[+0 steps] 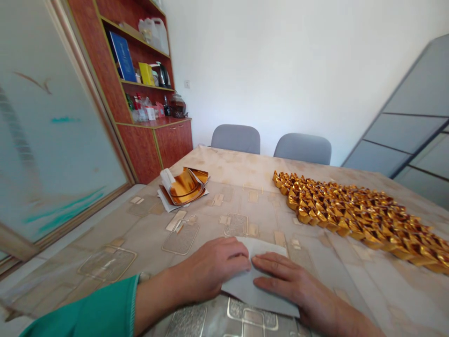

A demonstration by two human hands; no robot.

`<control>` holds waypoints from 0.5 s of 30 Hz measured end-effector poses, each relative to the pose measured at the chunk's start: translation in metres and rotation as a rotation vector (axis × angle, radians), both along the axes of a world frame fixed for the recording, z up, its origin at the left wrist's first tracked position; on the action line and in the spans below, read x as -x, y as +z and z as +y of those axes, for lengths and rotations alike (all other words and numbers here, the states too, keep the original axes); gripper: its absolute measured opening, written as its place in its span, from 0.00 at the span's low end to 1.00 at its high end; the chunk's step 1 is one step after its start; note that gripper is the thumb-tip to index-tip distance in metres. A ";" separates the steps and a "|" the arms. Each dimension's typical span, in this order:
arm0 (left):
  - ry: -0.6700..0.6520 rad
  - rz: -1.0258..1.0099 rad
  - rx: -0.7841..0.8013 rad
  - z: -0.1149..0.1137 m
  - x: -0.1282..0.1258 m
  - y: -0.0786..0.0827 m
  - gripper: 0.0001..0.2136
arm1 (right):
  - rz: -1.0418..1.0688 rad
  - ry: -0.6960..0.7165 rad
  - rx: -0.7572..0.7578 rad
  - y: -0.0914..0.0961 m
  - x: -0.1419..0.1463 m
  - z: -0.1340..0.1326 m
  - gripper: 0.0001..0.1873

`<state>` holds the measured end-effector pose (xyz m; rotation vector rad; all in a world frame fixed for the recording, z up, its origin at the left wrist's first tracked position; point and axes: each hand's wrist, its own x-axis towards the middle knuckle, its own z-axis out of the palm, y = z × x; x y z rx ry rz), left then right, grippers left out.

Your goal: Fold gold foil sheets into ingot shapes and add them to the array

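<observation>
A white sheet of paper [257, 292] lies folded on the table near its front edge. My left hand [210, 271] rests on the sheet's left part with its fingers curled and pressed down on the fold. My right hand [291, 281] lies flat on the sheet's right part, fingers stretched out toward the left hand. The fingertips of both hands nearly meet on the paper. A green sleeve [91, 313] covers my left forearm.
A stack of gold foil sheets [184, 187] lies at the table's left middle. Several folded gold pieces [358, 213] are laid in rows at the right. Two grey chairs [235, 138] stand beyond the patterned table [182, 234]. A wooden shelf cabinet [147, 93] stands at the left.
</observation>
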<state>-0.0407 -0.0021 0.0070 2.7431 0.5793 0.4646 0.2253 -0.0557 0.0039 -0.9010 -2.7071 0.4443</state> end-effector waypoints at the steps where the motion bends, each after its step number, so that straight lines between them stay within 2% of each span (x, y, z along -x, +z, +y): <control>1: -0.028 0.000 0.012 -0.002 0.000 -0.002 0.10 | -0.001 -0.020 0.026 0.002 -0.003 -0.002 0.29; 4: -0.025 -0.021 0.039 -0.003 0.001 -0.005 0.09 | 0.036 -0.096 0.071 0.007 -0.011 -0.006 0.32; 7: 0.057 -0.066 0.070 -0.004 0.000 -0.007 0.04 | 0.137 -0.166 0.128 0.013 -0.016 -0.006 0.17; 9: 0.165 -0.099 0.117 -0.005 -0.001 -0.009 0.02 | 0.228 -0.226 0.187 0.014 -0.015 -0.003 0.09; 12: 0.362 -0.131 0.221 -0.006 -0.005 -0.011 0.03 | 0.330 -0.386 0.223 0.011 -0.010 0.005 0.17; 15: 0.434 -0.161 0.266 -0.007 -0.006 -0.013 0.16 | 0.331 -0.538 0.174 0.005 -0.004 0.014 0.18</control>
